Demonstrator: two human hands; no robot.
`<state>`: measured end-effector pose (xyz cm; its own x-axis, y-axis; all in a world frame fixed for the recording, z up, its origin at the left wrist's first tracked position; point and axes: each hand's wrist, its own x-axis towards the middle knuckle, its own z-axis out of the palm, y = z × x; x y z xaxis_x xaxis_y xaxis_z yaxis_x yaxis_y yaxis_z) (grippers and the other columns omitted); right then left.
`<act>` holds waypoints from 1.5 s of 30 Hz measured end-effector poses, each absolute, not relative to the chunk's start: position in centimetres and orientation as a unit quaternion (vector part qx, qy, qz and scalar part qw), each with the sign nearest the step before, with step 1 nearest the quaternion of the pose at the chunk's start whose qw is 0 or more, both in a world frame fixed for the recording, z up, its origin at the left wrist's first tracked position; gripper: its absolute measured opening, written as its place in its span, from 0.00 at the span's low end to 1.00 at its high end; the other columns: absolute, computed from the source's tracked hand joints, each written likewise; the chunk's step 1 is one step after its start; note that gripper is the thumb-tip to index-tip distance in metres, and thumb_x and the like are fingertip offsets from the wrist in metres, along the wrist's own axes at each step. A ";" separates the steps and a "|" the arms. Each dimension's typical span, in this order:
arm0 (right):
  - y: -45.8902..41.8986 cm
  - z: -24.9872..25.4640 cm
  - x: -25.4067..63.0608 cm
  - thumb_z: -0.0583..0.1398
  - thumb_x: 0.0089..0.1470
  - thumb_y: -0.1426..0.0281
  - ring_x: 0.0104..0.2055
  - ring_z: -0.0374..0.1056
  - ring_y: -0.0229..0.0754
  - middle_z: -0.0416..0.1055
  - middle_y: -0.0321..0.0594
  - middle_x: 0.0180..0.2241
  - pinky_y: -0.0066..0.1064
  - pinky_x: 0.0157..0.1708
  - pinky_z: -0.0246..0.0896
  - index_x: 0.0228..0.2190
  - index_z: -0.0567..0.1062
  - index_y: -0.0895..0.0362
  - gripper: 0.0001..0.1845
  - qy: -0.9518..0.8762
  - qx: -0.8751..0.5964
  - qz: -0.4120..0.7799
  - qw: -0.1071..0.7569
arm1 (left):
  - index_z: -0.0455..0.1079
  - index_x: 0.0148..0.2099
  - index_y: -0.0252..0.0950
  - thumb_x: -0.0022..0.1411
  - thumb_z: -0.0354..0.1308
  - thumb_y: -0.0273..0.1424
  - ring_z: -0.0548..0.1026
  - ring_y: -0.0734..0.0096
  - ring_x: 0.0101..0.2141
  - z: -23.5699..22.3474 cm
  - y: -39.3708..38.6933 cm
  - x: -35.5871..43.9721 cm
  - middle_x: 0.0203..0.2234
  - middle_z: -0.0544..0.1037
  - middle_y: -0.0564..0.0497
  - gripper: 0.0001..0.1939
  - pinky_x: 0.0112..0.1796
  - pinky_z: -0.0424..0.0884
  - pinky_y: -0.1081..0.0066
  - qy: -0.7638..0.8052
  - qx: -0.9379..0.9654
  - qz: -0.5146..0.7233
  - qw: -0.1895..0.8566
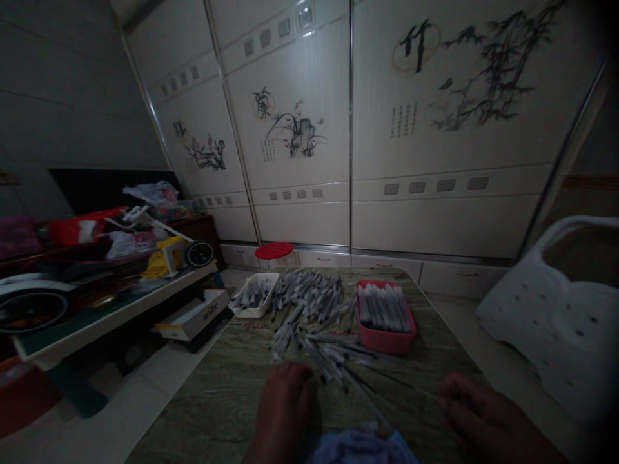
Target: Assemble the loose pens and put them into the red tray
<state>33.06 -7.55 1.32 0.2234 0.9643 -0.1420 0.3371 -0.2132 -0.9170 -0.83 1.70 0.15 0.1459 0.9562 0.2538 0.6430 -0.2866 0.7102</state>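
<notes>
My left hand (285, 403) is at the table's near side, fingers curled downward close to the loose pens; whatever is under them is hidden. On the right, my right hand (476, 409) is closed, with a thin pen refill (411, 385) reaching out from its fingertips toward the pens. Loose pens (329, 361) with clear barrels and dark parts lie scattered in front of both hands. Behind them is a large heap of similar pens (309, 293). A pink-red box (387, 340) holds neatly lined-up pens, and a white tray (251, 314) holds more, lying loosely.
A crumpled blue cloth or bag (362, 448) lies at the near table edge (217, 399). To the right stands a white plastic chair (556, 322). A red stool (274, 251) is beyond the table. At left, a bench (120, 319) carries bags and a small wheeled toy; a shoebox (193, 316) sits below.
</notes>
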 end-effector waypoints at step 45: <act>-8.8 4.1 34.6 0.57 0.59 0.60 0.25 0.65 0.39 0.70 0.32 0.23 0.29 0.25 0.56 0.28 0.70 0.51 0.11 -0.489 -0.667 0.363 0.430 | 0.73 0.45 0.39 0.69 0.56 0.24 0.75 0.59 0.43 4.2 0.8 6.1 0.42 0.80 0.47 0.07 0.45 0.67 0.63 0.405 0.880 0.160 0.189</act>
<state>34.57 -8.79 4.10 0.2583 0.9639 -0.0647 0.3395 -0.1533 -0.9280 6.12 0.75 4.21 0.6203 0.7738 0.1284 0.6533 -0.6002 0.4615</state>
